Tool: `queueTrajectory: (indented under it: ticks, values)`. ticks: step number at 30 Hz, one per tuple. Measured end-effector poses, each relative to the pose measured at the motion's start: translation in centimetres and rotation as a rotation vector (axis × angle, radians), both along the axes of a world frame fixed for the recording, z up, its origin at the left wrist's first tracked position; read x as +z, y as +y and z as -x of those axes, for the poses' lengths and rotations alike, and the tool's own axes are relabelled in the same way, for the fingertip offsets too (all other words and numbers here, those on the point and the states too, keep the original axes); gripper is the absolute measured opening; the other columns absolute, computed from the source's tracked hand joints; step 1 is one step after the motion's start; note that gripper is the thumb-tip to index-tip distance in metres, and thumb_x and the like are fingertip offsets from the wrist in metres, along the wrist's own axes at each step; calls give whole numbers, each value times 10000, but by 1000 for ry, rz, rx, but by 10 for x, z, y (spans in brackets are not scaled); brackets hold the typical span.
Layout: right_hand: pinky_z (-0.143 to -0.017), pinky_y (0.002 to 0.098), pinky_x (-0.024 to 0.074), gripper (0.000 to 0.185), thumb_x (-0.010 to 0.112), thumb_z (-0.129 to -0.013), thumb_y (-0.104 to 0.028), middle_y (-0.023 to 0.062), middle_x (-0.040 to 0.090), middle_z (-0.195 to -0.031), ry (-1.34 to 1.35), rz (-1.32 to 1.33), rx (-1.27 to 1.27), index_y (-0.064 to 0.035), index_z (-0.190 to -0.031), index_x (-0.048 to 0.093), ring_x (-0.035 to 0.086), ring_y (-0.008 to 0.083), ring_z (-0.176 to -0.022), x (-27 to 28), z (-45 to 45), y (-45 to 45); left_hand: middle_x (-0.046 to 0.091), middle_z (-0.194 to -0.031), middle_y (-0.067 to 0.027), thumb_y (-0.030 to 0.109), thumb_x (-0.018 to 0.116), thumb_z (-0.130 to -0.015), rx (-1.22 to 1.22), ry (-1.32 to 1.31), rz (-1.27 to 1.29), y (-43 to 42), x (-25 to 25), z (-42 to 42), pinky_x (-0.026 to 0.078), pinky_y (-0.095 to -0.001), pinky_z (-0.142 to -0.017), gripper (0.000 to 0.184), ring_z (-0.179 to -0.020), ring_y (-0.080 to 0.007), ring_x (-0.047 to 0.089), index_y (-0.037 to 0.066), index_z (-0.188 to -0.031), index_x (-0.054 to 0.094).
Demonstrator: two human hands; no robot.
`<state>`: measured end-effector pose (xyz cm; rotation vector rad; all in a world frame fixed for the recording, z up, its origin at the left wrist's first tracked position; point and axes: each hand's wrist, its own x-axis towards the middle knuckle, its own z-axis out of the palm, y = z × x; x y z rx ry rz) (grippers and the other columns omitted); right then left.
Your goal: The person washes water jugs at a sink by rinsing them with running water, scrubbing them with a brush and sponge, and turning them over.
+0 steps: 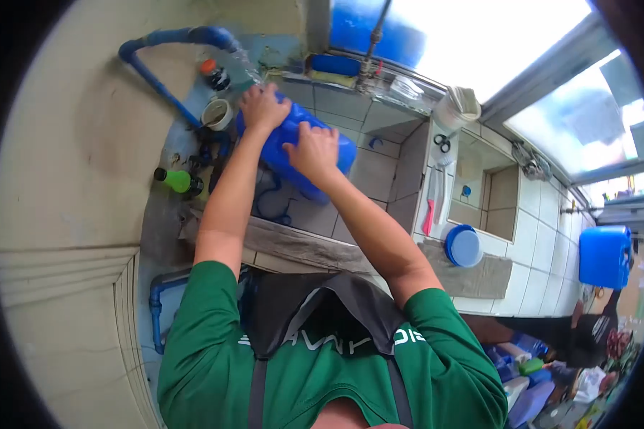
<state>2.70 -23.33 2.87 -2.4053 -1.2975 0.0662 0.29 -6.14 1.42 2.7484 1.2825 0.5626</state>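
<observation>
A large blue plastic jerrycan [288,146] lies tilted in the tiled sink basin [372,179]. My left hand [263,109] grips its upper end, close to the mouth of a blue pipe [211,36] wrapped in see-through plastic. Lower down, my right hand [315,151] holds the jerrycan's upper side, with thumb and fingers bent over the surface. The jerrycan's opening is hidden from me. A thin dark-blue hose or cord [270,207] runs below it in the basin.
Left of the basin stand a white cup [217,114], an orange-capped bottle [215,74] and a green bottle [173,179]. The right counter bears scissors [444,143], a red-handled brush [429,214] and a blue-rimmed tub [464,246]. Another blue jerrycan [603,257] stands far right, near a person [590,336].
</observation>
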Motion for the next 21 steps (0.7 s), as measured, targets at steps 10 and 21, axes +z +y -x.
queueTrajectory:
  ticks: [10, 21]
  values:
    - [-779, 329, 519, 448, 737, -823, -392, 146, 716, -892, 471, -302, -188, -18, -1067, 696, 684, 227, -807, -8, -72, -129, 688, -1065, -73, 282, 580, -965, -395, -660, 1097, 46, -13, 22, 487, -313, -832, 268, -964, -175, 640, 57, -1069, 684]
    - [-631, 213, 423, 241, 682, -920, -191, -12, 610, -796, 1101, -976, -326, -20, -1083, 638, 529, 64, -681, -41, -73, -248, 631, -958, -65, 252, 582, -962, -654, -331, 864, 42, -37, 23, 483, -311, -808, 254, -914, -167, 604, 10, -981, 654]
